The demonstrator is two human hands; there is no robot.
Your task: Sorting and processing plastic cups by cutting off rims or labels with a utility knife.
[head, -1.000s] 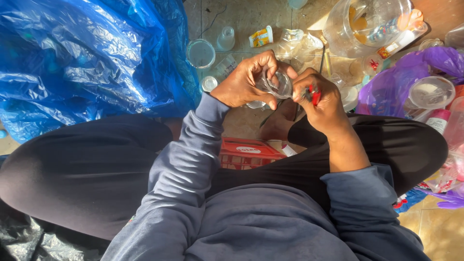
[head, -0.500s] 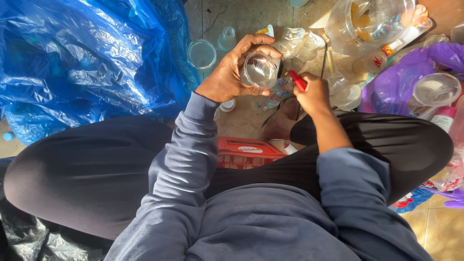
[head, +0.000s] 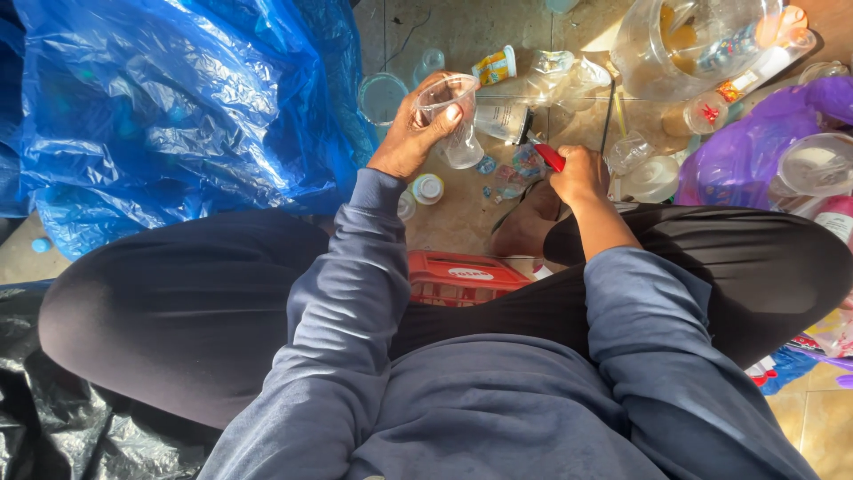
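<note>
My left hand (head: 410, 133) holds a clear plastic cup (head: 453, 116) by its rim, lifted above the floor towards the blue bag. My right hand (head: 577, 173) is closed around a small tool with a red handle (head: 548, 156), its tip pointing at the clear bottle (head: 502, 118) lying on the floor. The two hands are apart, with the cup a little left of the tool. Small caps and bits of label (head: 511, 173) lie on the floor between them.
A big blue plastic bag (head: 178, 116) fills the left. A large clear jar (head: 693, 40), a purple bag (head: 755, 151), clear cups (head: 813, 164) and bottles crowd the right. A red crate (head: 458, 277) sits under my legs; a black bag (head: 53, 427) is lower left.
The left hand has carried the cup up and to the left, away from the right hand. The right hand with the red tool has dropped towards the floor.
</note>
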